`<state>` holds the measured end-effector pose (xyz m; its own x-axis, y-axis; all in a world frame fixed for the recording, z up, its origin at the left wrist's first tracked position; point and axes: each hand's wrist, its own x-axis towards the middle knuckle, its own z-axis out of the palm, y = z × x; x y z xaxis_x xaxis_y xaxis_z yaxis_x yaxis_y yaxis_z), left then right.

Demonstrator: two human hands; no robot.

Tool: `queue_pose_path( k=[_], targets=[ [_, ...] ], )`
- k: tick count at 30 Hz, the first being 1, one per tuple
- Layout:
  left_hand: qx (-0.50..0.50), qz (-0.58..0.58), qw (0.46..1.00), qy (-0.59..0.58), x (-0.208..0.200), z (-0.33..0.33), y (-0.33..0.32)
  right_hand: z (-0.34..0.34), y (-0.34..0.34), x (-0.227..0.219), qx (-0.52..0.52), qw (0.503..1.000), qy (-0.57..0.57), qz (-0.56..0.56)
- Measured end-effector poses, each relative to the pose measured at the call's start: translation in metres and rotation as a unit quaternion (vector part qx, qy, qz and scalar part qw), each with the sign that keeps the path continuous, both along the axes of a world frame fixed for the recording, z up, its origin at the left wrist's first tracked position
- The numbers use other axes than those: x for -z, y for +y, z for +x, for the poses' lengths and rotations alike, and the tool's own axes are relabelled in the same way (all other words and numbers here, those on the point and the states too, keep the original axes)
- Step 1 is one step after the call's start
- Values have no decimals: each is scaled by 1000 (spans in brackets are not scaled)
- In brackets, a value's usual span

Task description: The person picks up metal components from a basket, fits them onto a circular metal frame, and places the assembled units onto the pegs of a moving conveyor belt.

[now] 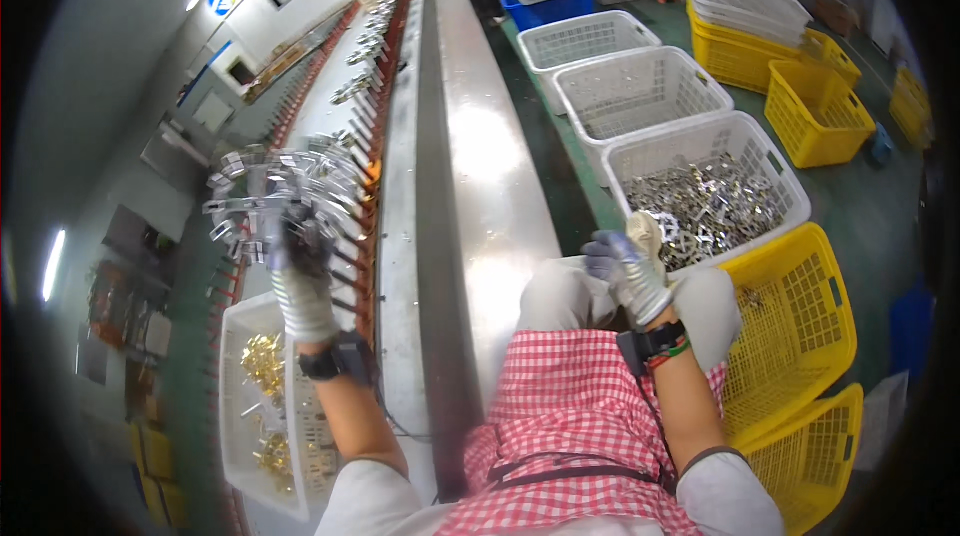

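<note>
My left hand (pixel 302 261), in a white glove with dark fingers, is raised over the rack on the left. It is blurred and closed around the lower side of a large bunch of shiny silver metal pieces (pixel 270 198), which spread out in a fan. The pieces partly hide the fingers. My right hand (pixel 622 261), gloved in white and purple-grey, hovers by my knee with its fingers loosely apart and nothing visible in them. Beside it, a white basket (pixel 790 181) contains a heap of loose silver metal parts (pixel 700 206).
A row of red-brown rods (pixel 365 211) runs along the bench, with more silver bunches (pixel 360 81) farther away. A white bin (pixel 240 436) at lower left holds gold-coloured parts (pixel 264 366). White baskets (pixel 640 91) and yellow baskets (pixel 800 326) line my right side.
</note>
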<state>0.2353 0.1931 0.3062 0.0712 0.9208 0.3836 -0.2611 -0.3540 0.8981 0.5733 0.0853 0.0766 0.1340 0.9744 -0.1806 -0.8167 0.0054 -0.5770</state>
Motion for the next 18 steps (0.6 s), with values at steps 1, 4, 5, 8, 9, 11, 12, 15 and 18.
queue_pose_path(
  k=[1,4,5,8,9,11,12,15,18],
  targets=[
    [35,-59,998,11,-1,29,-15,-3,5,13,-45,998,-8,33],
    [118,-222,949,188,47,60,-44,-24,-3,11,-172,979,26,105],
    [117,-241,949,165,67,70,-54,-40,-5,-8,-189,976,27,109],
    [270,-313,865,286,101,109,-65,-45,-16,-25,-176,978,-3,114],
    [295,-256,832,393,118,120,-60,-39,-16,-21,-159,981,-7,112],
    [296,-192,844,405,132,138,-62,-17,-17,-4,-144,982,-118,13],
    [318,-211,867,320,118,157,-70,-4,-26,-4,-97,995,11,10],
    [105,-126,976,144,110,140,-57,12,-72,-147,111,964,-190,-152],
    [99,-93,990,39,78,112,-28,51,-48,-63,236,971,-27,-12]
  ],
)
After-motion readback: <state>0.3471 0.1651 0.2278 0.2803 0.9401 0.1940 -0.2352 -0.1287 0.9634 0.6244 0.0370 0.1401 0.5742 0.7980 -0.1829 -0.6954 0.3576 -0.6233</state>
